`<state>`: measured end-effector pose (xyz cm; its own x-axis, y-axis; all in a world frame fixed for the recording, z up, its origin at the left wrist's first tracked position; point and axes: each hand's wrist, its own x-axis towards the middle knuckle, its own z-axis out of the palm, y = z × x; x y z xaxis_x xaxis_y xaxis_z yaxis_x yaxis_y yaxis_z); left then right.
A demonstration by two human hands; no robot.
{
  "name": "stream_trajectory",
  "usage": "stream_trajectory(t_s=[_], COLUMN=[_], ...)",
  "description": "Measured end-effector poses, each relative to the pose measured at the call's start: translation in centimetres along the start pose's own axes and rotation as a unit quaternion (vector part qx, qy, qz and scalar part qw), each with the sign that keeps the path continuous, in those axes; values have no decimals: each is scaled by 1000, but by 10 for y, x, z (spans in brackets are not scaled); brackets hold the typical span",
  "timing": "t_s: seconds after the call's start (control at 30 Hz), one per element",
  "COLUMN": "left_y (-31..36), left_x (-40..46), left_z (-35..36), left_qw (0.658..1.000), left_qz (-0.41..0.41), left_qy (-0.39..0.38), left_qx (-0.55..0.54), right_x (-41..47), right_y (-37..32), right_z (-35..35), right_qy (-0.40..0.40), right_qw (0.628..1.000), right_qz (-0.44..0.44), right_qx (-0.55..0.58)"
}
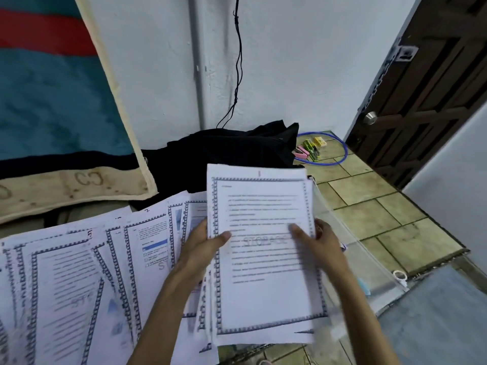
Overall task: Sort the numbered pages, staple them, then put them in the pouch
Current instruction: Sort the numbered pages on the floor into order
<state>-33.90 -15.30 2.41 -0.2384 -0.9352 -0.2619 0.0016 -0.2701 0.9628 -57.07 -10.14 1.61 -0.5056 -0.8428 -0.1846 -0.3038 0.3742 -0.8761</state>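
Both hands are holding a stack of pages (263, 248) upright above the floor: the left hand (203, 246) is gripping its left edge with thumb curled over the front, and the right hand (320, 242) is clamping the right edge, fingers (300, 233) lying on the sheet. More numbered pages (79, 280) are lying fanned to the left. A clear pouch (369, 262) is lying on the tiled floor (369, 188) just right of the stack. Staplers (309, 151) are sitting near a black cloth (224, 154).

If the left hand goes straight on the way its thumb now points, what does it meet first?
The left hand points its thumb rightward across the held stack of pages. Going on, it would likely meet the right hand, whose thumb lies on the same sheet; depth looks similar.
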Motion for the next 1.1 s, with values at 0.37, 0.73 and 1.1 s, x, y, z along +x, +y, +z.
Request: stream_trajectory(t_s=[0.37,0.73,1.1], left_y=[-24,-30,-37], left_x=[25,32,24], left_z=[3,-56,-70], left_qw=[897,856,918], left_qz=[-9,-180,-49], left_qy=[202,257,321], left_qx=[393,410,226], right_x=[18,25,26], right_y=[52,46,38], right_z=[-77,-47,-16], right_qy=[-54,-90,-162], right_qw=[986,981,971], right_qz=[37,39,31], right_qx=[154,165,175])
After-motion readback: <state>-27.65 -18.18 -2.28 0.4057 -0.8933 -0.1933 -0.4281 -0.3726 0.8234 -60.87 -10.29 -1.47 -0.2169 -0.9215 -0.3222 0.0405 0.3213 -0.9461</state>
